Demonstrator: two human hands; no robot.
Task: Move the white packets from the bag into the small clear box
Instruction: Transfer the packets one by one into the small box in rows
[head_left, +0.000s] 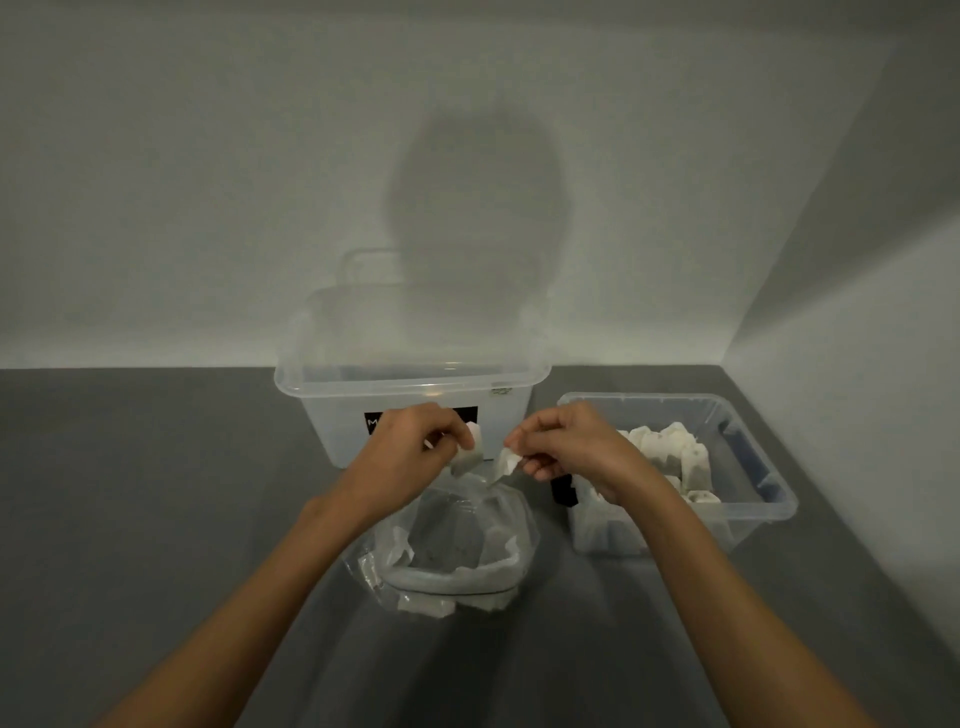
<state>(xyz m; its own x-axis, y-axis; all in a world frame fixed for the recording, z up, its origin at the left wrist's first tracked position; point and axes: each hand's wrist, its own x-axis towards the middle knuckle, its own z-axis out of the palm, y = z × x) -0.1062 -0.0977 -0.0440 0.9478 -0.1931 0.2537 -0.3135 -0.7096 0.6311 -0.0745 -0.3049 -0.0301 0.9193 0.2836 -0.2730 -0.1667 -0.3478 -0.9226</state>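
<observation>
Packet in left hand: one white packet (469, 451), pinched at its top and hanging down above the bag's mouth, in front of the big box's label.
Packet in right hand: a second white packet (507, 461), crumpled, held at one edge; it sits just right of the first, apart from it by a small gap.
Left hand (415, 447): fingers curled nearly closed, thumb and fingertips nipping the packet; the rest of the hand holds nothing.
Right hand (563, 447): also curled almost shut, fingertips clamped on the second packet's edge, wrist crossing in front of the small box's near-left corner.
Bag (447, 545): one clear plastic bag, open at the top, standing on the table near centre, directly below both hands; a few more white packets lie in its bottom, too crumpled to count.
Small clear box (748, 415): one, lidless, to the right of the bag; a heap of white packets (670, 452) fills its middle, roughly a dozen, exact number unclear since they overlap.
Large clear box (415, 364): one, farther back at centre against the wall, with a black label partly hidden by the left hand; what looks like its lid leans behind it.
Table (156, 493): dark grey, carrying both boxes and the bag.
Wall (208, 182): pale, meeting a side wall at far right; a rounded shadow falls on it above the large box.
</observation>
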